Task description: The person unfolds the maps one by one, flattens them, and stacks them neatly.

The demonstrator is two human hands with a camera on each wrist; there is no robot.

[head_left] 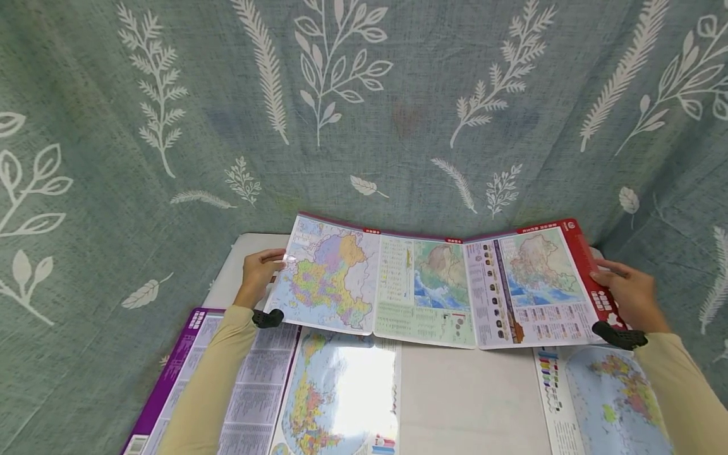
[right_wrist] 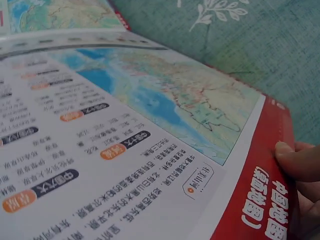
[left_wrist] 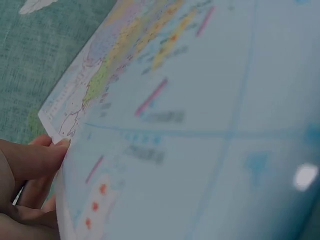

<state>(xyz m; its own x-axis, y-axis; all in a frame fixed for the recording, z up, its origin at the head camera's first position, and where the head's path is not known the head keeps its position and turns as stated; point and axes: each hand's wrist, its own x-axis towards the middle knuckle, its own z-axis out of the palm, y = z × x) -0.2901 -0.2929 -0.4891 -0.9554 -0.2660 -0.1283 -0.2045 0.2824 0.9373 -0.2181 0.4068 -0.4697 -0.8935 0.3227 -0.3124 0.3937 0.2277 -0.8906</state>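
Note:
A glossy three-panel folding map (head_left: 423, 287) is spread wide between my two hands, its panels bent at the creases. At its left edge my left hand (head_left: 258, 272) pinches the panel with the coloured province map; in the left wrist view the thumb (left_wrist: 37, 161) lies on the printed face with fingers behind. My right hand (head_left: 634, 294) grips the red border strip (head_left: 586, 262) at the other end. The right wrist view shows that thumb (right_wrist: 299, 161) on the red strip (right_wrist: 272, 165), with fingers underneath.
A second folding map with a purple edge (head_left: 170, 373) lies on the white table (head_left: 466, 398) at the left, its world map panel (head_left: 309, 392) reflecting light. Another world map panel (head_left: 617, 398) lies at the right, partly under my forearm. A leaf-patterned green cloth (head_left: 364, 126) hangs behind.

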